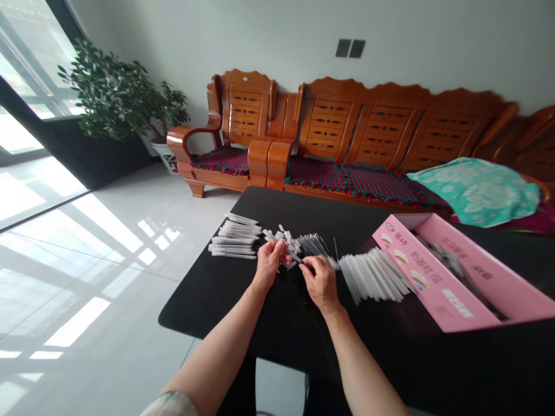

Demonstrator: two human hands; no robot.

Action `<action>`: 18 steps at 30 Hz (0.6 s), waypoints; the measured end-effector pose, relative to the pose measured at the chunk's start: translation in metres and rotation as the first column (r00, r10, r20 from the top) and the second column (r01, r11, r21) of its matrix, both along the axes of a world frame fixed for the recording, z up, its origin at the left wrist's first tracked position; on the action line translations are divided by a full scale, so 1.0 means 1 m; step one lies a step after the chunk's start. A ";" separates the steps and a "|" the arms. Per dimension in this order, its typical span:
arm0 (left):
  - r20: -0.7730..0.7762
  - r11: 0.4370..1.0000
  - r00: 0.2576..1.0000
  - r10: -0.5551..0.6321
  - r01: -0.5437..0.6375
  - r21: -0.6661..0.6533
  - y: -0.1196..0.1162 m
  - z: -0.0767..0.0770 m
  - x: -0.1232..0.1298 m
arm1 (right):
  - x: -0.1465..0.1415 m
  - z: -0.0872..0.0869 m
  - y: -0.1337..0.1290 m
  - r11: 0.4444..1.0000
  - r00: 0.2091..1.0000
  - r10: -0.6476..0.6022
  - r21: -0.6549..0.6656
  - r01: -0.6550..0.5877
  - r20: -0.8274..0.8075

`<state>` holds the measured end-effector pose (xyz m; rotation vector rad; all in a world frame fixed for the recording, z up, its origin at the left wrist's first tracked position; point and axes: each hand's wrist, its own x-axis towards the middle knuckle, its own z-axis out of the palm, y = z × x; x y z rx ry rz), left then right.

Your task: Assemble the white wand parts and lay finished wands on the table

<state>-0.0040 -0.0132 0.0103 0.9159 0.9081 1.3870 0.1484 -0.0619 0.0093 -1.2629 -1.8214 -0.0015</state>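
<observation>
Evidently both forearms reach forward from the near edge over the black desk [203,303], slanting inward so that the hands come close together without meeting. The left hand [267,264] is turned with its thumb side up, its fingers curled toward the right; the right hand [321,283] is bent at the wrist, knuckles up, with thumb and forefinger pointing left toward the other hand. Each grip is narrow, the fingertips drawn near one another, but I cannot tell for certain whether either one pinches a piece, since the small parts blur together there.

A loose heap of short pale pieces [281,233] lies right at the fingertips, mostly just beyond the left grip and running into the gap between the two hands. To the left of the left hand, a row of slim pale sticks with dark ends [236,238] lies side by side. Just beyond the right grip is a bunch of thin dark-tipped rods [313,245], and to the right of that hand, near it, a layer of white tubes [375,276] fans out toward a pink box [451,294]. This box stands open on the desk, well apart from both hands, with dark items inside.
</observation>
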 end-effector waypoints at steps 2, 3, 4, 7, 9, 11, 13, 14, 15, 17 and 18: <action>0.007 1.000 1.000 0.002 -0.002 -0.001 0.000 0.000 0.000 | 0.000 0.001 0.000 1.000 1.000 -0.014 -0.014 0.014 -0.021; 0.011 1.000 1.000 0.003 -0.003 -0.001 0.000 0.000 0.000 | 0.000 0.001 -0.001 1.000 1.000 -0.010 -0.017 0.010 -0.017; 0.014 1.000 1.000 0.002 -0.002 -0.001 0.000 -0.001 0.000 | 0.000 0.001 -0.001 1.000 1.000 0.001 -0.016 -0.001 -0.005; 0.017 1.000 1.000 -0.001 0.001 0.001 0.000 -0.002 0.000 | 0.000 0.001 -0.001 1.000 0.999 0.025 -0.001 -0.025 0.022; 0.019 1.000 1.000 -0.005 0.005 0.003 0.001 -0.003 0.000 | 0.000 0.001 0.000 1.000 1.000 0.009 -0.011 -0.009 -0.004; 0.022 1.000 1.000 -0.008 0.008 0.003 0.001 -0.003 0.000 | 0.000 0.000 0.000 0.999 0.999 -0.010 -0.033 0.009 -0.038; 0.023 1.000 1.000 -0.008 0.008 0.002 0.001 -0.003 0.000 | 0.001 0.000 0.000 0.999 0.999 -0.008 -0.044 0.006 -0.033; 0.023 1.000 1.000 -0.004 0.004 0.001 0.001 -0.003 0.000 | 0.001 0.000 0.000 0.999 1.000 0.004 -0.043 -0.005 -0.015; 0.023 1.000 1.000 -0.001 0.001 0.001 0.001 -0.003 0.000 | 0.001 0.000 0.000 0.999 1.000 0.017 -0.039 -0.017 0.005; 0.021 1.000 1.000 0.001 -0.001 0.002 0.001 -0.003 0.000 | 0.001 -0.001 0.000 0.999 0.999 0.030 -0.033 -0.029 0.027; 0.020 1.000 1.000 -0.001 0.000 0.003 0.001 -0.003 0.000 | 0.001 -0.001 0.000 0.999 0.999 0.025 -0.035 -0.024 0.022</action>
